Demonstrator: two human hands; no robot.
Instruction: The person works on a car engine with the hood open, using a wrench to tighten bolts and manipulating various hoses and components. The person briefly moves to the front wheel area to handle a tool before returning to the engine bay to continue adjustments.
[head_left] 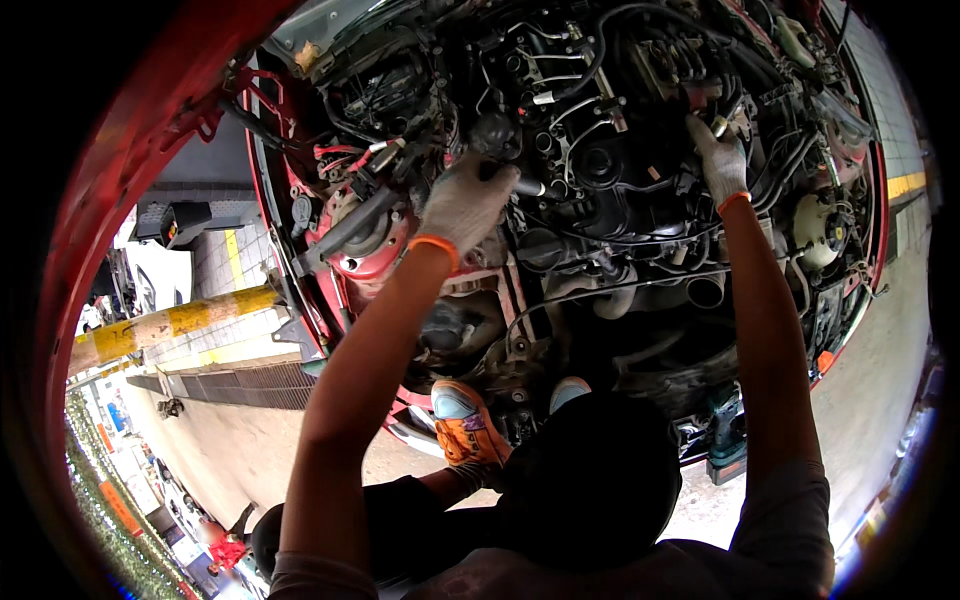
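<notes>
In the open engine bay, both my hands wear pale knitted gloves with orange cuffs. My left hand (pixel 468 200) is closed, left of the middle of the engine (pixel 600 165). A dark cylinder with a pale end (pixel 530 187) sticks out beside its fingers; whether it is held cannot be made out. Just beyond this hand sits a rounded black part (pixel 493 135). My right hand (pixel 722 165) reaches to the far right side of the engine, its fingers bent around a small metal part (pixel 718 126) whose kind is unclear. Several thin metal pipes (pixel 580 150) run between the hands.
A raised red hood (pixel 150 130) borders the left. A whitish reservoir (pixel 818 232) sits at the right of the bay. Near the front edge rests a teal-and-black power tool (pixel 727 440). My foot in an orange shoe (pixel 470 430) is up by the front. A yellow post (pixel 180 325) stands left.
</notes>
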